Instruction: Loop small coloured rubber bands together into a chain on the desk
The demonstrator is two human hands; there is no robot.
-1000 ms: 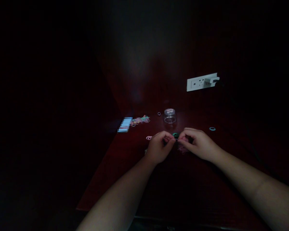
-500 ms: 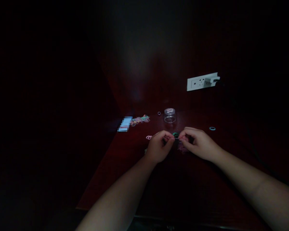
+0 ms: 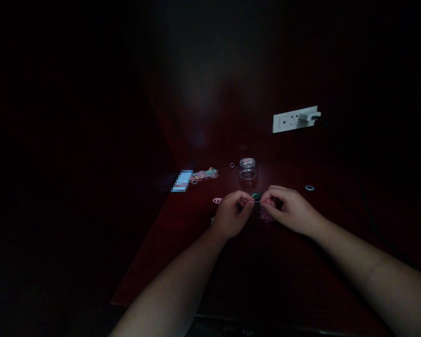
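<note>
My left hand (image 3: 234, 214) and my right hand (image 3: 288, 209) face each other over the dark red table, fingertips pinched. Between them runs a short, thin, pale hair tie (image 3: 257, 201), gripped at either end; most of it is hidden by my fingers. Just behind the fingertips lie green hair ties (image 3: 255, 196). A purple pile of hair ties (image 3: 265, 215) is partly covered by my right hand. Pink hair ties (image 3: 217, 200) lie left of my left hand, and a pale green bit shows by that wrist.
A clear lidded jar (image 3: 247, 171) stands behind my hands. A mixed heap of hair ties (image 3: 206, 175) lies beside a bright blurred-out rectangle (image 3: 182, 181) at the left. One blue ring (image 3: 309, 188) lies at right, a small pale ring (image 3: 232, 165) near the wall. A socket (image 3: 294, 120) holds a plug.
</note>
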